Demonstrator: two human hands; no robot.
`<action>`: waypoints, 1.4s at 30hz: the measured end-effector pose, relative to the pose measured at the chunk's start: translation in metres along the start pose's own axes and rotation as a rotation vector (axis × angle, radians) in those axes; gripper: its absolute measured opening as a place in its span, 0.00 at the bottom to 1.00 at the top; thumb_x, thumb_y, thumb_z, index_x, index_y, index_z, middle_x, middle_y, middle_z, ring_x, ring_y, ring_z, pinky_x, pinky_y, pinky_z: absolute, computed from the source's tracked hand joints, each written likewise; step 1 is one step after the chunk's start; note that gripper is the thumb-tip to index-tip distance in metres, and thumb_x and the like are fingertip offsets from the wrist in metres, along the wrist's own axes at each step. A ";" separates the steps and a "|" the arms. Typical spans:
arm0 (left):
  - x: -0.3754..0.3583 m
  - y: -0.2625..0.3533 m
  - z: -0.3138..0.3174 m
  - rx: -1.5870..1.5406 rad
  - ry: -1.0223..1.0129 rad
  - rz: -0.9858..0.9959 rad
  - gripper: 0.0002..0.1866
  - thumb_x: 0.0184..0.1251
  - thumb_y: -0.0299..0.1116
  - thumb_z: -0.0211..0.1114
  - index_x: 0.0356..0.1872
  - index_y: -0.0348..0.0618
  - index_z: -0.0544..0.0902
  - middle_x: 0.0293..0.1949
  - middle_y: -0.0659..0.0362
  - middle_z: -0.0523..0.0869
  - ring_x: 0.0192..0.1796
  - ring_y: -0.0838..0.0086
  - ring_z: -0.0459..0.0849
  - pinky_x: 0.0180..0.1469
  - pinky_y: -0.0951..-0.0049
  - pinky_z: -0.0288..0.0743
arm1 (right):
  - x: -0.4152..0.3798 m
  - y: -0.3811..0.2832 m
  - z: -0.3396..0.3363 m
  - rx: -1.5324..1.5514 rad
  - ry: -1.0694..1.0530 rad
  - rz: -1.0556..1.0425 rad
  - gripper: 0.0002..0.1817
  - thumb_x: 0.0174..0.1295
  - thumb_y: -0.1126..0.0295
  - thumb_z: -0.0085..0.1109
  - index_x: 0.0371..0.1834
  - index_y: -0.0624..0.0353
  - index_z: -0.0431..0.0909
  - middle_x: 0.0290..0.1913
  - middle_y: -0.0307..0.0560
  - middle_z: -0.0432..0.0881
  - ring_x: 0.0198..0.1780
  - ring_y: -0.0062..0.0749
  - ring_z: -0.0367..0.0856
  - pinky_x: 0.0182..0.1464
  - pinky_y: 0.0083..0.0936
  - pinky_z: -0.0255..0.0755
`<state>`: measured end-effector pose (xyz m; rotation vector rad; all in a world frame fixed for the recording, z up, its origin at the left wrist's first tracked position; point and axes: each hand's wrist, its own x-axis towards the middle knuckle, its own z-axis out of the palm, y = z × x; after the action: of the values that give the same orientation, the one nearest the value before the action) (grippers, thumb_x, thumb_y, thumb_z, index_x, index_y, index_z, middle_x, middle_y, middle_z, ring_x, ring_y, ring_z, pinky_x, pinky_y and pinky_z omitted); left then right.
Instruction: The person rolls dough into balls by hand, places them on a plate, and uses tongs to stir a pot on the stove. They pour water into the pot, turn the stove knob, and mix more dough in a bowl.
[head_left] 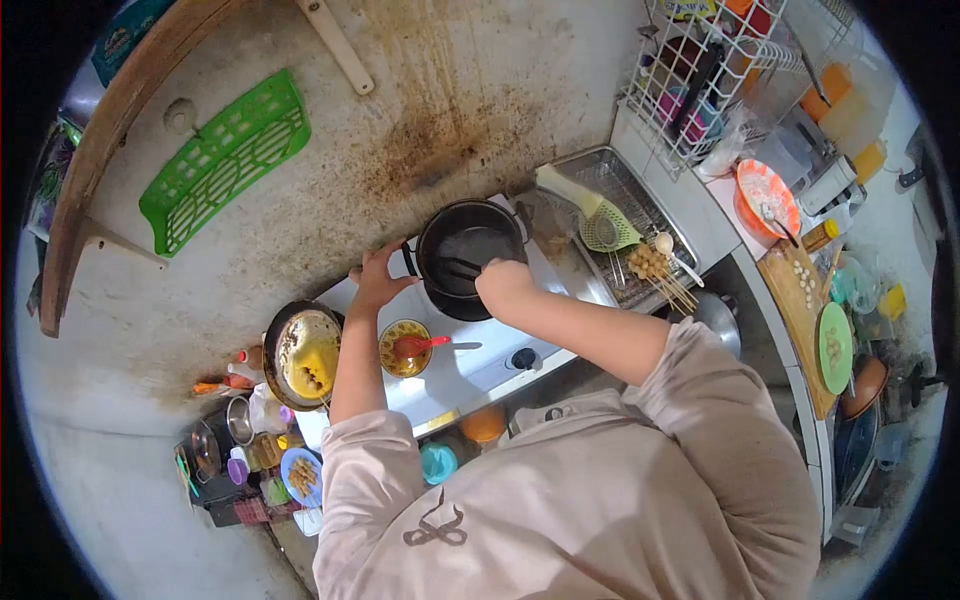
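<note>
The left hand [378, 277] grips the side handle of the round black metal pot [468, 258] on the white stove [470, 365]; the right hand [503, 283] is closed on dark tongs [462, 267] inside it. The pot looks empty, while skewered balls [652, 264] wait on the mesh tray [640, 205], so frying seems barely begun.

A single head-worn fisheye view looks almost straight down from above the person's shoulders, with the round picture edge dark all around. It faces the stained grey wall [470, 90] and the white stovetop [470, 365] below it, near enough that the pale pink sleeved top [580, 500] fills the lower frame. The white wire dish rack [700, 80] and the long wooden cutting board [795, 320] curve away at the right edge.
</note>
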<state>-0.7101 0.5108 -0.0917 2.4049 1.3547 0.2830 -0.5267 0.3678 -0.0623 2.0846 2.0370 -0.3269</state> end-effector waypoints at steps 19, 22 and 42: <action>-0.004 -0.008 0.004 -0.009 0.022 0.032 0.41 0.35 0.45 0.75 0.58 0.62 0.68 0.57 0.63 0.71 0.64 0.64 0.58 0.55 0.41 0.48 | 0.018 0.021 0.012 -0.007 0.371 0.246 0.09 0.50 0.74 0.49 0.30 0.59 0.81 0.34 0.52 0.80 0.36 0.37 0.81 0.33 0.29 0.75; -0.005 -0.004 0.002 -0.008 0.016 0.025 0.41 0.36 0.45 0.74 0.59 0.62 0.67 0.57 0.61 0.71 0.64 0.64 0.58 0.55 0.40 0.47 | 0.015 0.029 0.005 -0.026 0.209 0.143 0.11 0.52 0.74 0.51 0.36 0.59 0.81 0.43 0.51 0.79 0.42 0.39 0.80 0.33 0.33 0.77; -0.008 -0.002 0.009 0.022 0.000 0.006 0.40 0.42 0.44 0.71 0.61 0.62 0.63 0.61 0.62 0.67 0.66 0.62 0.55 0.56 0.34 0.44 | 0.010 0.028 -0.004 0.116 0.196 0.074 0.09 0.47 0.70 0.57 0.30 0.61 0.81 0.36 0.58 0.80 0.40 0.45 0.79 0.40 0.34 0.74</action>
<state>-0.7126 0.5031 -0.1007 2.4273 1.3576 0.2708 -0.4988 0.3783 -0.0617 2.3395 2.0852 -0.2424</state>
